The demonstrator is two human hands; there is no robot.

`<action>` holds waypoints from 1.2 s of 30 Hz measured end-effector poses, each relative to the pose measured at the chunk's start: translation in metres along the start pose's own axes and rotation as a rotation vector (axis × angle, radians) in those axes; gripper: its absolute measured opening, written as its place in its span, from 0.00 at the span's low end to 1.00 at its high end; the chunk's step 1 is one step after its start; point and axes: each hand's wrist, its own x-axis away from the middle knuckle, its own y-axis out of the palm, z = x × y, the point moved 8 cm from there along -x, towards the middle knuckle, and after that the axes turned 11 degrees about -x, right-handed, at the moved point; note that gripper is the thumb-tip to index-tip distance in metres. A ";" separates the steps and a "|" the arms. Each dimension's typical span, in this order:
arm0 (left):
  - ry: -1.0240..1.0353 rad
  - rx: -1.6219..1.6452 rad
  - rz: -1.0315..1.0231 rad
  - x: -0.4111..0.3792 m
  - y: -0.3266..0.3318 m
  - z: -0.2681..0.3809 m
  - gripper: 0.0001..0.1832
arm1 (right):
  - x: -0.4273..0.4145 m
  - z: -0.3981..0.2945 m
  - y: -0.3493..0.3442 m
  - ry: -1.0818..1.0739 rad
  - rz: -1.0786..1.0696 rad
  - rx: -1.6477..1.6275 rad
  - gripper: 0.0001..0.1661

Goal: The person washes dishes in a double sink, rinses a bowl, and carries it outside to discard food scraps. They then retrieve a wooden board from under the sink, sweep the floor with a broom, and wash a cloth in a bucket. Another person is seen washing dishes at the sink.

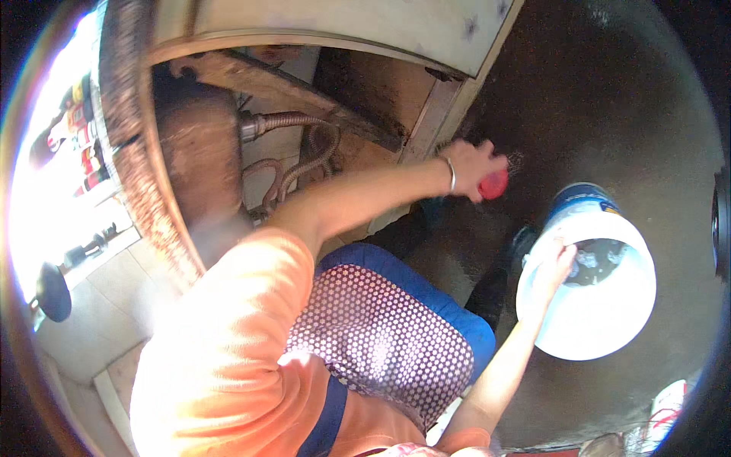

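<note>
My left hand (471, 168), with a bangle at the wrist, is stretched out low beside the cabinet opening. Its fingers hold a small red object (493, 184), too blurred to name, with thin pale strands or splashes at its edge. On the right, my right hand (557, 264) grips the rim of a white plastic bucket (588, 325) with a blue band on its outside. Greyish water (597, 263) with pale patches lies inside the bucket. The bucket stands on the dark, wet-looking floor (571, 103).
A cabinet (342, 25) with an open underside holds corrugated hoses (311, 165) and a slanted plank (297, 94). A rough-edged counter (154, 188) runs along the left. My lap, in a patterned apron (377, 325), is below. A dark round object (721, 225) stands far right.
</note>
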 end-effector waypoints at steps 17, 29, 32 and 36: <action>-0.478 -0.002 1.362 0.522 -0.302 -0.010 0.44 | 0.095 0.023 -0.055 -0.260 -0.401 0.653 0.13; -1.610 0.281 1.131 0.728 -0.049 -0.140 0.40 | 0.177 -0.035 0.017 -0.155 -0.621 0.561 0.09; -1.707 0.351 1.072 0.759 -0.010 -0.152 0.40 | 0.182 -0.025 0.020 -0.150 -0.660 0.613 0.08; -1.709 0.449 1.069 0.775 0.027 -0.170 0.40 | 0.192 -0.020 0.022 -0.153 -0.665 0.688 0.07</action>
